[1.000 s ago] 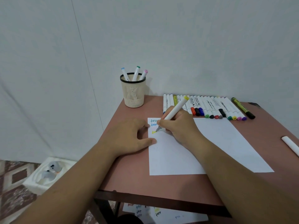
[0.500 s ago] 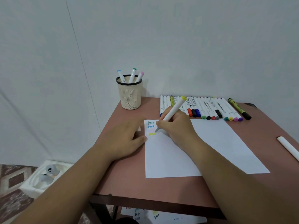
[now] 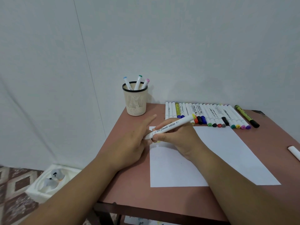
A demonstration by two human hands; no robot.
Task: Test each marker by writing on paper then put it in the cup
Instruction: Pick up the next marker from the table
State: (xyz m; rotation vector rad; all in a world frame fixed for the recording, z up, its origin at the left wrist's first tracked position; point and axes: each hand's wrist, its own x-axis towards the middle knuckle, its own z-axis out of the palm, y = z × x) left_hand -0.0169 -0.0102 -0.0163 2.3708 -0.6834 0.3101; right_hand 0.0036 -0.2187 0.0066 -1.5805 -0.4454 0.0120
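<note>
So we've got the marker (image 3: 169, 127) in our right hand (image 3: 177, 138), fingers curled round its lower end, and it looks like we're capping it: the left hand (image 3: 129, 143) is right at the tip end, touching the right. Can't tell what the left grip is doing, one finger points out straight but the rest is hidden, so maybe there's a cap in there, maybe not

If this is the capping step, we'd say keep the barrel steady in the right and push the cap on straight along the axis till it seats, not at an angle

Marker sits just above the top left corner of the paper (image 3: 211, 159), off the sheet. Long axis runs diagonal, yellow end (image 3: 193, 115) up and away to the right toward the marker row (image 3: 209, 115), writing end down-left into the left hand. For the cup (image 3: 135, 101) it needs swinging upright, and we'd go yellow end up like the three already in there. Cup is at the far left corner of the counter (image 3: 129, 184), near enough for an easy reach
</note>
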